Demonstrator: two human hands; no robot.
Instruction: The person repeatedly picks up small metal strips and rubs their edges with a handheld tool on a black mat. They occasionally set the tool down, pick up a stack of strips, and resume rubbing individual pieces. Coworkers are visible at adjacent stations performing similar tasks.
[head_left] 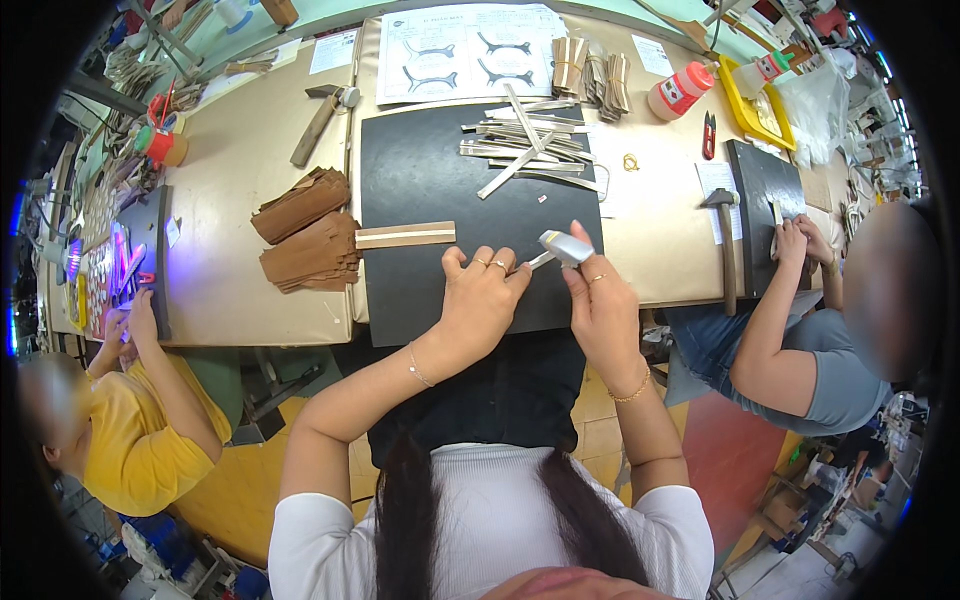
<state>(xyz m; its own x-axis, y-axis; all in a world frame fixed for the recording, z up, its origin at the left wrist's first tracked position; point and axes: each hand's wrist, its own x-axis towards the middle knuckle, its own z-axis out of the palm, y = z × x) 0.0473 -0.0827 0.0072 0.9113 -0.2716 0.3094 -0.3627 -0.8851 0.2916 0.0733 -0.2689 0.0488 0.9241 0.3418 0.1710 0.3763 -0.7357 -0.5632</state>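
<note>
My left hand [480, 300] is over the front of a black mat [410, 150], fingers bent and closed, with the thumb and forefinger on a narrow pale strip [541, 262]. My right hand [607, 315] is closed around what looks like a hammer [567, 247]. Its silvery head is over the strip's far end, and the fingers hide the handle. Left of my hands, a brown strip with a pale centre line [405, 235] lies partly on the mat. Beside it are two fanned stacks of brown strips [312, 255]. Farther back, several pale strips [530, 145] lie crossed in a loose pile.
Another hammer [325, 120] lies back left. A printed sheet [470, 55], bundled strips [595, 75], a red bottle [683, 92] and a yellow tray [752, 105] are along the back. People work on both sides; a hammer [725, 245] lies by the right one.
</note>
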